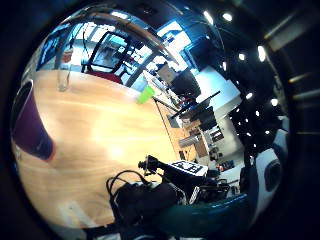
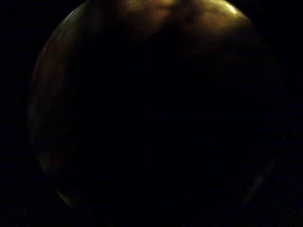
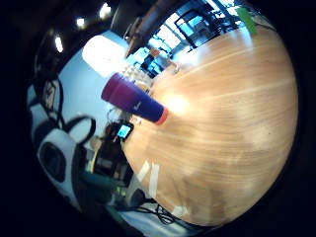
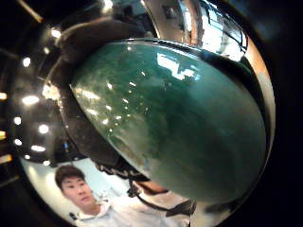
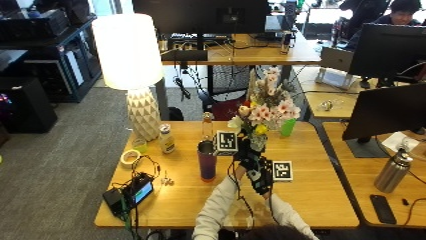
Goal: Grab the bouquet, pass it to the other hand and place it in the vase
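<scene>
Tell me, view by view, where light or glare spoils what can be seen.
Left thumb side palm view: almost black, only a dim amber glow at one edge. Right thumb side palm view: white highlights speckle the glossy green vase, which fills much of it. Right little finger side palm view: a bright patch of glare on the wooden table beside the purple tumbler. Outside view: evenly lit; the white lamp is bright.

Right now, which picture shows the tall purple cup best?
The right little finger side palm view shows the tall purple tumbler cup best: whole, standing on the wooden table. The outside view shows it small, beside the hands. The left little finger side view catches only part. The other two show none.
</scene>
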Tool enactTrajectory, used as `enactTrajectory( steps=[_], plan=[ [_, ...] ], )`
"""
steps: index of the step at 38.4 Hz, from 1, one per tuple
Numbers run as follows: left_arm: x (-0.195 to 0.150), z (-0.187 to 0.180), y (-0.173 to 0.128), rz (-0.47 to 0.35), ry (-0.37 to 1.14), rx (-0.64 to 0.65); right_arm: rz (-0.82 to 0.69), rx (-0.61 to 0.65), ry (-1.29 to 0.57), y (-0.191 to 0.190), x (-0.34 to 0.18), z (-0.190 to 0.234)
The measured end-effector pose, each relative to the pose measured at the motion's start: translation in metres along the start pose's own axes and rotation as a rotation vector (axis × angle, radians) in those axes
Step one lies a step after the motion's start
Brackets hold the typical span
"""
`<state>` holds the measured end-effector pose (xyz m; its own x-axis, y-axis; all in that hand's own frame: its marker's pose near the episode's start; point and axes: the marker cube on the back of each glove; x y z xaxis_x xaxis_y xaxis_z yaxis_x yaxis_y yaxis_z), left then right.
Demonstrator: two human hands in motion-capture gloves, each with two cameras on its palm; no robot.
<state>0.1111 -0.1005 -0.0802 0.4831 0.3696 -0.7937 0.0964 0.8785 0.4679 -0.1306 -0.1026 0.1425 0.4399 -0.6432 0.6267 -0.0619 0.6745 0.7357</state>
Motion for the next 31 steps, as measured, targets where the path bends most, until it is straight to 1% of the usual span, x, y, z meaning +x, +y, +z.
enactTrajectory(
  steps=[1,2,3,5,9,11,14,16,18,22,25,29,31],
  plan=[
    [0.001,-0.005,0.000,-0.056,-0.049,-0.001,-0.038,-0.034,0.017,0.000,-0.001,0.000],
    [0.004,-0.011,-0.003,-0.083,-0.082,0.003,-0.035,-0.064,0.020,0.000,-0.005,0.000],
    [0.009,-0.017,-0.007,-0.087,-0.104,0.014,-0.004,-0.088,0.014,0.002,-0.008,0.000],
    [0.021,-0.032,-0.018,-0.065,-0.137,0.050,0.066,-0.120,0.003,0.005,-0.010,-0.002],
    [0.046,-0.066,-0.049,0.003,-0.163,0.137,0.100,-0.131,0.018,0.005,-0.003,-0.014],
    [0.054,-0.084,-0.062,0.018,-0.188,0.181,0.096,-0.124,-0.002,0.003,0.000,-0.019],
    [0.062,-0.115,-0.083,0.041,-0.234,0.258,0.051,-0.107,-0.034,-0.001,0.010,-0.027],
    [0.063,-0.134,-0.096,0.046,-0.242,0.306,0.061,-0.100,-0.072,-0.002,0.009,-0.030],
    [0.062,-0.148,-0.104,0.030,-0.244,0.344,0.076,-0.098,-0.071,-0.002,0.011,-0.033],
    [0.055,-0.170,-0.110,-0.008,-0.258,0.401,0.122,-0.095,0.033,-0.001,0.025,-0.038],
    [0.039,-0.183,-0.114,-0.010,-0.277,0.428,0.108,-0.102,0.081,-0.001,0.030,-0.041],
    [0.014,-0.191,-0.110,-0.044,-0.301,0.435,0.065,-0.115,0.130,-0.003,0.030,-0.045],
    [-0.002,-0.194,-0.110,-0.039,-0.314,0.442,0.063,-0.117,0.131,-0.004,0.030,-0.047]
  ],
)
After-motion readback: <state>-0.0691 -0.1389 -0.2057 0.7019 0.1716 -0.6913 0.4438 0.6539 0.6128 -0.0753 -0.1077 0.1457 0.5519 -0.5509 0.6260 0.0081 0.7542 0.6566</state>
